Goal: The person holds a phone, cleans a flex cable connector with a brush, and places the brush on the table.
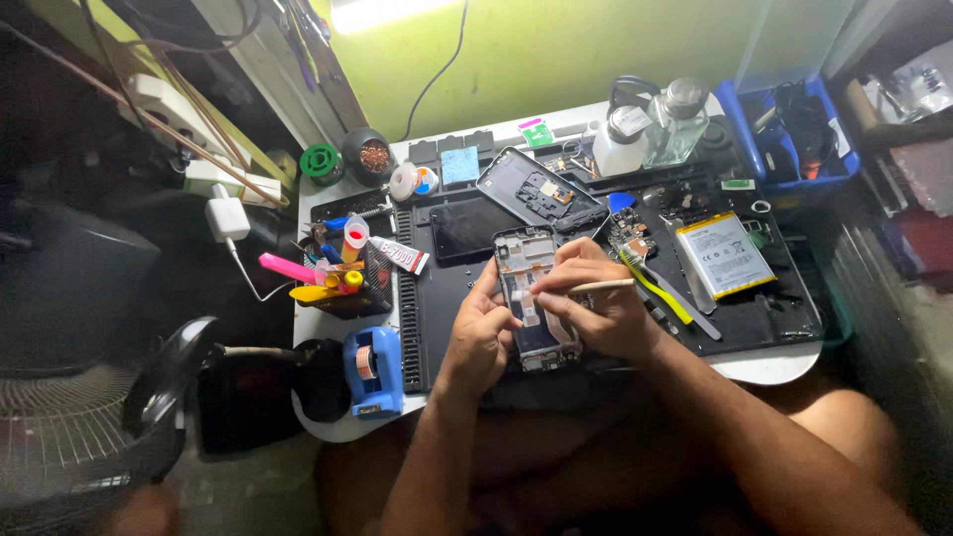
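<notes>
An opened phone frame [527, 260] lies upright on the black work mat [437, 308] in front of me. My left hand [480, 333] grips its left edge, thumb and fingers pinched on the frame. My right hand [596, 303] rests over its right side and holds a thin pale stick tool [604, 286] that points left across the frame. The lower half of the frame is partly hidden by both hands.
A phone back cover [536, 189], a dark screen panel [467, 228], a battery [725, 253], a yellow-green tool [655, 288] and bottles [655, 134] lie on the mat. A blue tape dispenser [374, 369], a tool holder [338, 278] and a fan [89, 427] are at left; a blue bin [794, 134] at right.
</notes>
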